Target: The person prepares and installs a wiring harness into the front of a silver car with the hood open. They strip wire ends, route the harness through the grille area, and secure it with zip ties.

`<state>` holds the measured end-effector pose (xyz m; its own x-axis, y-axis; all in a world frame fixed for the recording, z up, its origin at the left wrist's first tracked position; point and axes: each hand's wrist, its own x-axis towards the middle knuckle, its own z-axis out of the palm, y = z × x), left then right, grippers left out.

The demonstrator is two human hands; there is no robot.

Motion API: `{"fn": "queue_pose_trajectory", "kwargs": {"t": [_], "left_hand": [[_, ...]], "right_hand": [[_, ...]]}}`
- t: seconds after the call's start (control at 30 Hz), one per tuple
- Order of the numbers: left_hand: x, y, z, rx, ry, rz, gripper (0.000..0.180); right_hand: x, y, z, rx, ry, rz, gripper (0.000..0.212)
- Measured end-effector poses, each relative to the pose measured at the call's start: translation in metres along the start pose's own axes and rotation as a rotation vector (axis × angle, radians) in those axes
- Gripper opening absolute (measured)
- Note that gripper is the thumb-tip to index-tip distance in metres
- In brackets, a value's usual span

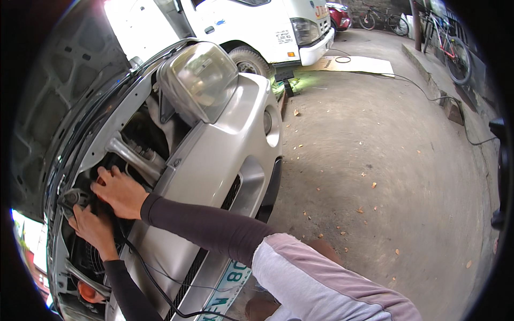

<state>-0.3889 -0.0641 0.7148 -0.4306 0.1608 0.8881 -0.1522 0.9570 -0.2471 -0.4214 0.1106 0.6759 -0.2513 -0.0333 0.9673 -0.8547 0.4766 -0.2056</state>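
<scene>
Both hands reach into the open front of a silver vehicle (214, 144), behind its bumper. My left hand (93, 229) is closed with its fingertips on a round grey metal part (75, 198). Close beside it, my right hand (122, 193) has its fingers bent down around something reddish-orange, mostly hidden by the fingers, so its kind does not show. A black cable (151, 276) runs from below the hands over the bumper toward the lower edge. Dark sleeves cover both forearms.
The raised hood (64, 69) stands at the left. A clear headlight (201, 80) sits ahead of the hands; an orange lamp (90, 292) is nearer. A white truck (257, 32), a lit work lamp (286, 80), a flat board (348, 65) and bicycles (455, 56) lie beyond.
</scene>
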Motion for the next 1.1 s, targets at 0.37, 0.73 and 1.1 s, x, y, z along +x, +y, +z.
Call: {"fn": "queue_pose_trajectory", "kwargs": {"t": [0.37, 0.73, 1.1], "left_hand": [[-0.006, 0.008, -0.072, -0.512, 0.008, -0.006, 0.034], [-0.068, 0.021, -0.103, -0.987, -0.267, -0.506, 0.024], [-0.071, 0.034, -0.109, -1.054, -0.336, -0.605, 0.034]], "right_hand": [[-0.029, -0.047, -0.054, -0.035, 0.133, 0.052, 0.035], [-0.031, -0.068, -0.064, 0.371, -0.38, 0.61, 0.028], [-0.036, -0.063, -0.038, 0.837, -0.29, 0.794, 0.027]]}}
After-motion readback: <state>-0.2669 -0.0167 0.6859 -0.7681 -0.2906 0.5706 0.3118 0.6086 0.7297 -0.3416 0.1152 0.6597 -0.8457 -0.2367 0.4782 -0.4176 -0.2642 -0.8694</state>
